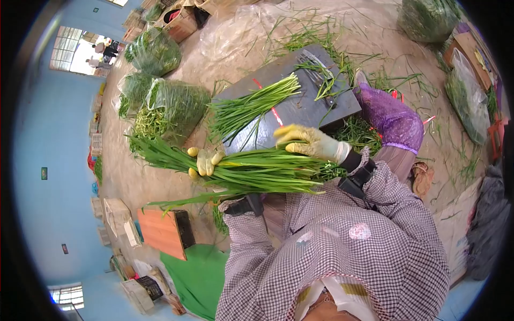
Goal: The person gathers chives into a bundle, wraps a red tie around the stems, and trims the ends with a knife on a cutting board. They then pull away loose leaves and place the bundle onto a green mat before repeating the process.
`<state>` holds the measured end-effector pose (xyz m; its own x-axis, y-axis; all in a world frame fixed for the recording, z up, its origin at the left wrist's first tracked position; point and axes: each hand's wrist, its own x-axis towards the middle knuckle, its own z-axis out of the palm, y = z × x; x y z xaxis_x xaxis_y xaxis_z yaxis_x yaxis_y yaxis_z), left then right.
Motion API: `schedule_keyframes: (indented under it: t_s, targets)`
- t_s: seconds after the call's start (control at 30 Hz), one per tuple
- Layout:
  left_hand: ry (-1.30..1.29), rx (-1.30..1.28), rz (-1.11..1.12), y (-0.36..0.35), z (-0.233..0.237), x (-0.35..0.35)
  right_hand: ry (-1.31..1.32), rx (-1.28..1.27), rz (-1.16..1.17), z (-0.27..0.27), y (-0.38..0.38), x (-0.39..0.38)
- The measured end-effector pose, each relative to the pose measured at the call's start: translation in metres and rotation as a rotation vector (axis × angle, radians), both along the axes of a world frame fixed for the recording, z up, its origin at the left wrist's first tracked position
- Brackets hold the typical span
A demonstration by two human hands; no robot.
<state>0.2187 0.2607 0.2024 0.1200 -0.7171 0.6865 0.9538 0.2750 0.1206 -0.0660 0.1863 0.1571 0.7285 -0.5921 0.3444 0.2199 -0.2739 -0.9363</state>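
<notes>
My left hand (205, 162), in a yellow and white glove, is wrapped round a big bunch of long green leaves (267, 172) held across my lap. The glove's fingertips show over the leaves. Above the right part of the bunch is my gloved right hand (308, 143), its fingers spread and slightly bent, not closed on the leaves. In front of me a low dark board (300, 115) carries a smaller bundle of green stalks (257, 107) with pale ends lined up. A metal tool (320, 75) lies at the board's far right, with loose leaves over it.
Clear plastic bags of greens (179, 107) stand on the floor at the left, others at the right (465, 96). Loose leaves (305, 37) litter the floor beyond the board. An orange-topped box (163, 231) and a green sheet (195, 278) lie at the lower left.
</notes>
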Motion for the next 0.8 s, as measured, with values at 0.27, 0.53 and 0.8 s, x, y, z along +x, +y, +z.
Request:
schedule_keyframes:
  t_s: [0.27, 0.53, 0.8]
  targets:
    - [0.029, -0.159, 0.124, 0.026, 0.017, 0.027, -0.343, 0.862, -0.091, -0.037, 0.012, -0.086]
    - [0.039, -0.2, 0.141, 0.021, 0.008, 0.031, 0.147, 0.072, -0.086, -0.028, 0.025, -0.081]
    - [0.28, -0.002, 0.349, 0.029, 0.005, 0.03, 0.251, 0.295, -0.208, -0.032, 0.022, -0.076]
